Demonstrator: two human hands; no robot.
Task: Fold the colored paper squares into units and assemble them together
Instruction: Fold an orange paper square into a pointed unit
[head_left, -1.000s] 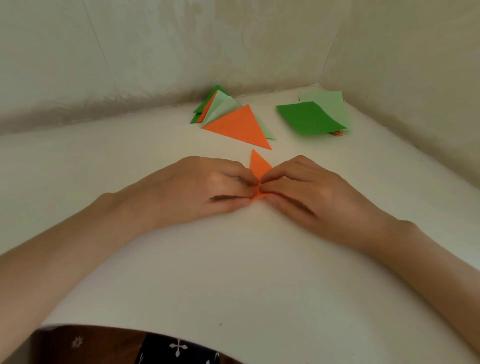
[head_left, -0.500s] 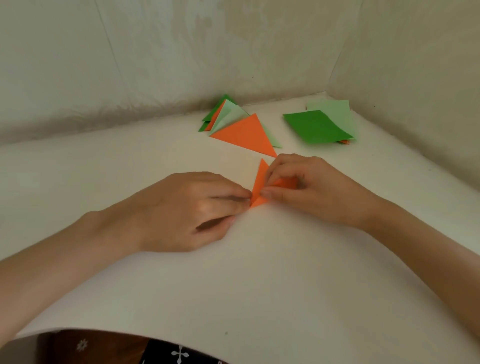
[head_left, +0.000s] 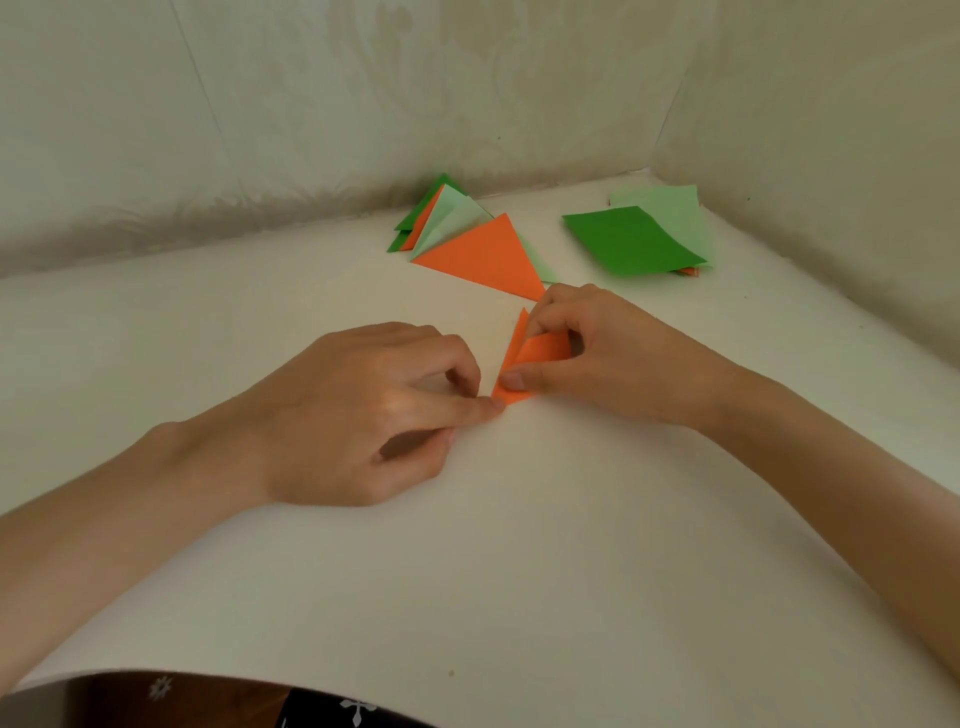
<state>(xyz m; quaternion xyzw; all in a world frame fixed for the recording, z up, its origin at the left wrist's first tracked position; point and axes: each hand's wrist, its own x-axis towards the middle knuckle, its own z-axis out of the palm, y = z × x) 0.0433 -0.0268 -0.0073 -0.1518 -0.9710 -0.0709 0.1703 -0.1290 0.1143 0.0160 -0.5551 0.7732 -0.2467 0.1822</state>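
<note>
**Orange unit mid-fold between both hands**

Nearest the person, the left hand (head_left: 374, 410) is resting on the desk (head_left: 519, 597). Its outstretched forefinger is pressing down the lower corner of the orange paper (head_left: 514, 358), the other fingers are tucked in, and it is gripping nothing. Just to its right, the right hand (head_left: 613, 364) is pinching a raised flap of that paper between thumb and forefinger and seems to be bending it over.

If the forefinger is lifting or sliding, the corner is likely to creep and the crease will land crooked. A skewed unit may then fit poorly at assembly. A hard pull could also crumple the thin flap.

Beyond the right hand's knuckles, folded units (head_left: 478, 254) are lying fanned. Further right of them, unfolded paper squares (head_left: 628, 239) are waiting.
</note>
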